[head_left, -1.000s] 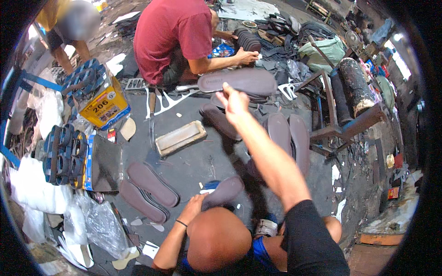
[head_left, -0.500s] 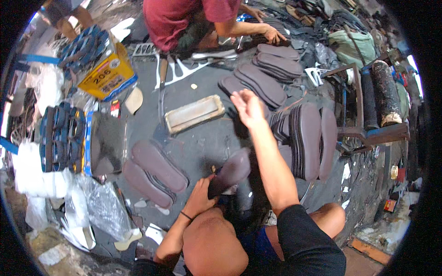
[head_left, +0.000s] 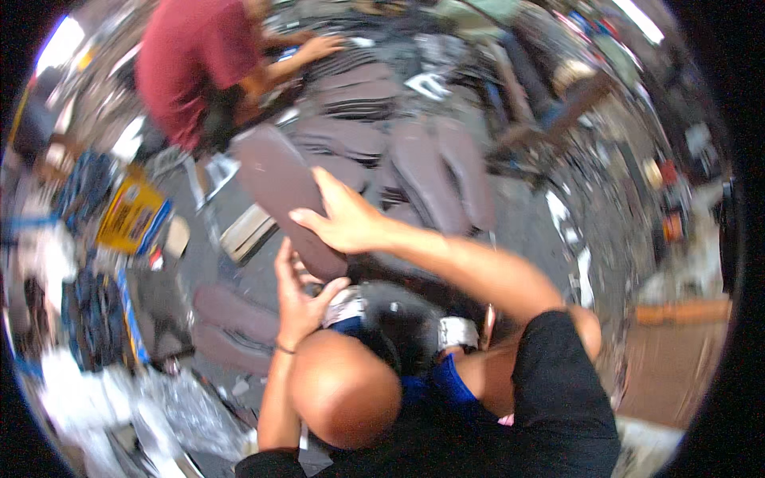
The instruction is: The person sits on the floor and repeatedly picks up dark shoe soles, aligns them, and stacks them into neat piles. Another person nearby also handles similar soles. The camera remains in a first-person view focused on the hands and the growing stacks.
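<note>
Right hand (head_left: 343, 221) grasping a brown shoe sole (head_left: 279, 182) aslant above the floor (head_left: 518, 215).
The left hand (head_left: 300, 296) curves around its lower end; whether it grips, I cannot tell. Stacked soles (head_left: 430, 179) lie just beyond, a pale rectangular block (head_left: 245, 233) leftward, a red-shirted co-worker (head_left: 187, 72) farther off.

Both hands (head_left: 301, 303) (head_left: 347, 219) at one brown sole (head_left: 275, 171), stacks of similar soles (head_left: 426, 175) beyond.

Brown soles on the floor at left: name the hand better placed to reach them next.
Left, likely: the left hand, at the lower end of the held sole, is nearer the brown soles; the right hand is farther off, gripping that sole.
</note>
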The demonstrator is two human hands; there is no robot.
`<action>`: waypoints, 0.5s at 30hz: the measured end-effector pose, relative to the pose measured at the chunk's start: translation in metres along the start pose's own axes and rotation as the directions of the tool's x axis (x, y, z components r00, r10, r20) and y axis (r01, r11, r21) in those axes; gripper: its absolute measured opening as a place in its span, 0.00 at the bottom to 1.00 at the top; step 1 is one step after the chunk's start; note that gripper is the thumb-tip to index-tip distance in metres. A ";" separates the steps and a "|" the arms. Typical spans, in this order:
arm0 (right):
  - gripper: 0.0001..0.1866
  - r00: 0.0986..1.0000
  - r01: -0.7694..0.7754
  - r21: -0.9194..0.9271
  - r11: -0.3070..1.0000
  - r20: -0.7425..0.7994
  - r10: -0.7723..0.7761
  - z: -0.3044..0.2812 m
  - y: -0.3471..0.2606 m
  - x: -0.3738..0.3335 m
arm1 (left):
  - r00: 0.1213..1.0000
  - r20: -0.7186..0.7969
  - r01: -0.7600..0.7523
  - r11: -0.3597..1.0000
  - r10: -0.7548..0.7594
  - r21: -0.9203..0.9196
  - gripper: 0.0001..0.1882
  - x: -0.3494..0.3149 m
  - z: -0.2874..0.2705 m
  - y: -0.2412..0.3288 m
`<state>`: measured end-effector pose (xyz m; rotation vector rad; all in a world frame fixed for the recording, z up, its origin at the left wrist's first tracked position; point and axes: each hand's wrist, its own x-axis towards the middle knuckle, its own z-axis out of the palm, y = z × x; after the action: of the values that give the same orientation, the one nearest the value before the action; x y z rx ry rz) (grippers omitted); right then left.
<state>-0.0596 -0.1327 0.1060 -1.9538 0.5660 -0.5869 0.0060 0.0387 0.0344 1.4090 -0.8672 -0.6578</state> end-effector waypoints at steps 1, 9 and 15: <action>0.31 1.000 0.030 -0.019 0.999 0.010 -0.030 -0.039 -0.019 0.001 | 0.991 0.131 0.007 0.999 -0.011 0.032 0.50 0.008 -0.004 0.020; 0.29 0.808 0.094 -0.186 0.978 -0.559 -0.184 -0.327 -0.130 -0.183 | 0.837 0.510 -0.083 0.877 -0.197 0.474 0.30 0.044 -0.034 0.035; 0.28 0.203 -0.458 0.041 0.888 -0.968 0.150 -0.318 0.025 -0.394 | 0.261 0.664 -0.235 0.621 -0.701 0.748 0.23 0.079 0.026 0.101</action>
<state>-0.5649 -0.1170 0.1487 -1.3767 1.8731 -1.5250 0.0173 -0.0334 0.1431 1.8958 -2.1180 -1.6985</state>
